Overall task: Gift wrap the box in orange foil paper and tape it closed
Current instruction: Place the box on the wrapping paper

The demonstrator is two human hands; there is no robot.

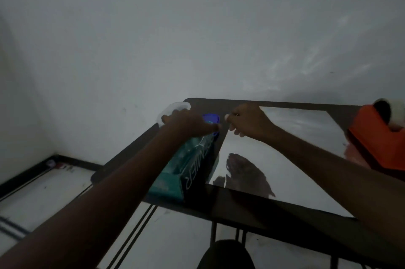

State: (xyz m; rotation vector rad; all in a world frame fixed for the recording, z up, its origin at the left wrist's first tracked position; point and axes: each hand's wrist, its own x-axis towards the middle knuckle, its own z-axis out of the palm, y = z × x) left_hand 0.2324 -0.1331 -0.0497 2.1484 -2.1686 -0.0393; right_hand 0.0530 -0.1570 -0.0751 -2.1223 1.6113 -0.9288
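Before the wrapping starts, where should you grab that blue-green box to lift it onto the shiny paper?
Grip the teal box across its two long sides near the middle, coming down from above. It lies flat on the table, long and narrow, with its top face free. The left hand already rests at its far end, beside the shiny sheet.

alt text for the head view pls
A person's left hand rests on the far end of a teal box on a dark table, while the right hand pinches a corner of a shiny foil sheet; an orange tape dispenser sits right.
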